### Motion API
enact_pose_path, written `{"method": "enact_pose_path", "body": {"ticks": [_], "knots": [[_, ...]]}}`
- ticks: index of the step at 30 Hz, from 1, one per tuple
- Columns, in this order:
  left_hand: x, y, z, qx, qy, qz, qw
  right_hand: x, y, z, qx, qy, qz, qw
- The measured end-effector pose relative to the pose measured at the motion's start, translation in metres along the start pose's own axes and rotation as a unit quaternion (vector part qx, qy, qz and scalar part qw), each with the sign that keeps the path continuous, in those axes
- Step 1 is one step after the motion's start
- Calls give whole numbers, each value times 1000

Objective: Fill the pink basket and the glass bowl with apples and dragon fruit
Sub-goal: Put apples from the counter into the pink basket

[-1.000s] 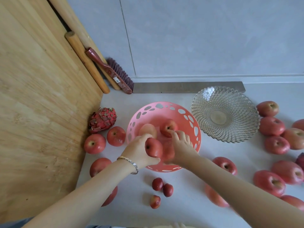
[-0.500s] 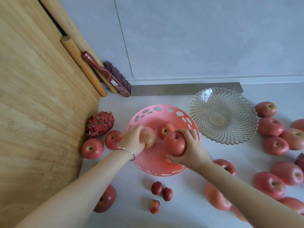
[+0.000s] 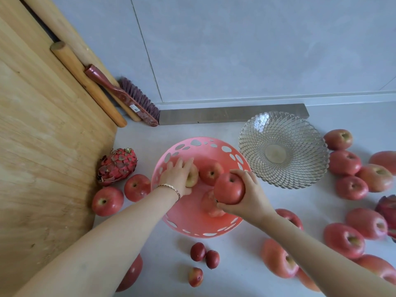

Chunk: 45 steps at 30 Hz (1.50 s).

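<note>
Over the right side of the pink basket [image 3: 188, 211], the right hand [image 3: 246, 202] has its fingers wrapped round a red apple [image 3: 229, 188], stem up. The left hand [image 3: 177, 176] is cupped over a pale apple [image 3: 193, 176] inside, on the basket's left. The empty glass bowl [image 3: 300, 136] sits just up and right of the held apple, so the right hand's nearer.
</note>
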State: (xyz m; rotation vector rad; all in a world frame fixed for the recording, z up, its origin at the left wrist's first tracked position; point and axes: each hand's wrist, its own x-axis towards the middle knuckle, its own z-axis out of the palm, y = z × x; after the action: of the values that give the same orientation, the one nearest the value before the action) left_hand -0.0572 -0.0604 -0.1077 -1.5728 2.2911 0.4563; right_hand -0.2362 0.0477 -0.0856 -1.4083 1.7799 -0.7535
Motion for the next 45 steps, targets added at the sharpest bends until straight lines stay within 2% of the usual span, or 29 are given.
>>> {"method": "enact_pose_path", "body": {"ticks": [4,10,14,21,27,31,39,43,45], "knots": [[13,-6,-8,-97,-24,-12,995,0,-2,4,-8,-18,-23,1000],[27,-13,-14,-71,-57,33,995,10,-33,47,-92,-106,-143,980],[32,-20,-17,-35,-98,46,994,16,-46,78,-183,-142,-131,964],[25,-21,-10,-93,-98,38,990,14,-31,101,-295,-120,-116,941],[15,-25,-4,-166,-85,27,982,19,-30,94,-323,-152,-78,931],[7,-22,-2,-205,-52,-11,977,16,-27,89,-335,-165,-96,923],[4,-16,14,-353,26,-56,934,10,-26,87,-389,-70,-129,909],[-2,-11,13,-343,25,-63,937,10,-32,86,-408,-86,-107,903],[-4,-7,12,-313,35,-82,945,14,-36,78,-376,-97,-87,917]]}}
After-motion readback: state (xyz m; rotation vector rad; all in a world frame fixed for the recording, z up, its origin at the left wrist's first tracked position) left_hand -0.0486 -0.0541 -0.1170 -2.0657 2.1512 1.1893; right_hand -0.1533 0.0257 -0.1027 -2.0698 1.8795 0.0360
